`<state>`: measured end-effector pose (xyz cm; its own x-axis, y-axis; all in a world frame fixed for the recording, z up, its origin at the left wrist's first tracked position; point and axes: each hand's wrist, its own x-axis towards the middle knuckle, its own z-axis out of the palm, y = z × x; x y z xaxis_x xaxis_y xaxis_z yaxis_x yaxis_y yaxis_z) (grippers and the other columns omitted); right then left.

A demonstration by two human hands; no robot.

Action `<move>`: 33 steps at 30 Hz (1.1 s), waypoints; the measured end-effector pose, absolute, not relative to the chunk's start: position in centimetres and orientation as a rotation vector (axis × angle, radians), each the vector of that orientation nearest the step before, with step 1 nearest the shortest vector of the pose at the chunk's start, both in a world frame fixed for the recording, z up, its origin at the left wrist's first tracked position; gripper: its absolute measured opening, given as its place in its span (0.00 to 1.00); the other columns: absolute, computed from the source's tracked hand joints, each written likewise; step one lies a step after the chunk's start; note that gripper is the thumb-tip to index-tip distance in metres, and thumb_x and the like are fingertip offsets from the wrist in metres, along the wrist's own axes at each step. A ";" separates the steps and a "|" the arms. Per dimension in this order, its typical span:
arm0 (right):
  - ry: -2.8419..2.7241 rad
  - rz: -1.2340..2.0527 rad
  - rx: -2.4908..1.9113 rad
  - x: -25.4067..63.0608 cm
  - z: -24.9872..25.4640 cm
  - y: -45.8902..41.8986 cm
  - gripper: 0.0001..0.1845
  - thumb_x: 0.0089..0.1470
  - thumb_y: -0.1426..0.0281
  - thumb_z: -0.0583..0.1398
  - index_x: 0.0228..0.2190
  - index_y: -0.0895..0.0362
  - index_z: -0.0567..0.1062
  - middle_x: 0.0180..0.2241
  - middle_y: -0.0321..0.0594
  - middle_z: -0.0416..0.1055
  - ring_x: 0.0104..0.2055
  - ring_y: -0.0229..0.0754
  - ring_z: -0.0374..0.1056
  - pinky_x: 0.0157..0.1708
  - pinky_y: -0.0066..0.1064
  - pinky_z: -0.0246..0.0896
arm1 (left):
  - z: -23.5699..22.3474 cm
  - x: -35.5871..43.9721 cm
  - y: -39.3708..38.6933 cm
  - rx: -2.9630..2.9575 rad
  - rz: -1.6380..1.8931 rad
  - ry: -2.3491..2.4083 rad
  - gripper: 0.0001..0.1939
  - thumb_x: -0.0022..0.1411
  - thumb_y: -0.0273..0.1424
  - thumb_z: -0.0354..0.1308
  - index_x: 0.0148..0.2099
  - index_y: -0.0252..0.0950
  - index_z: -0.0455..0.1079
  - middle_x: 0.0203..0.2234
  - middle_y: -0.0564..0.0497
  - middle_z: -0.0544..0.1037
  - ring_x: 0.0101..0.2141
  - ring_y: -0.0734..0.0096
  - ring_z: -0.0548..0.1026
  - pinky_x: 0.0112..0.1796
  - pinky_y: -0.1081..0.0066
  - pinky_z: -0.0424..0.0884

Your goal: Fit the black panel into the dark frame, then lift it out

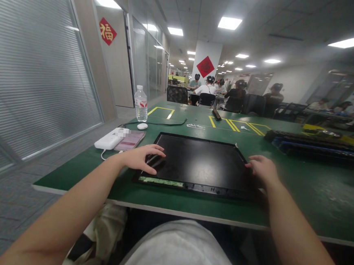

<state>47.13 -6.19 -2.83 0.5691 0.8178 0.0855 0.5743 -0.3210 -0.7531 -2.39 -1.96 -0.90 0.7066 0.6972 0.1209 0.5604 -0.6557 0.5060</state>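
A black flat display panel (203,161) in a dark frame lies on the green table in front of me, screen up. Along its near edge runs a green circuit strip (161,182). My left hand (141,158) is over the panel's left edge, thumb and fingers spread apart with nothing between them. At the right edge is my right hand (262,170), its fingers slightly bent and loosely apart beside the frame; its thumb is mostly hidden. Whether the right fingertips touch the frame is hard to make out.
Left of the panel are a phone (130,140), a white power bank (112,138), a white oval case (142,126) and a water bottle (140,105). A black cable (165,124) crosses behind. Dark long parts (313,145) lie at right. People sit farther back.
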 end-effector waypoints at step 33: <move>-1.125 0.381 -2.029 47.3 -3.0 -6.1 0.18 0.45 0.73 0.58 0.40 0.57 0.78 0.30 0.42 0.81 0.19 0.37 0.66 0.25 0.30 0.62 | -0.1 -2.2 -2.6 2.549 0.405 0.825 0.34 0.45 0.33 0.71 0.57 0.44 0.73 0.64 0.46 0.67 0.62 0.49 0.66 0.62 0.59 0.59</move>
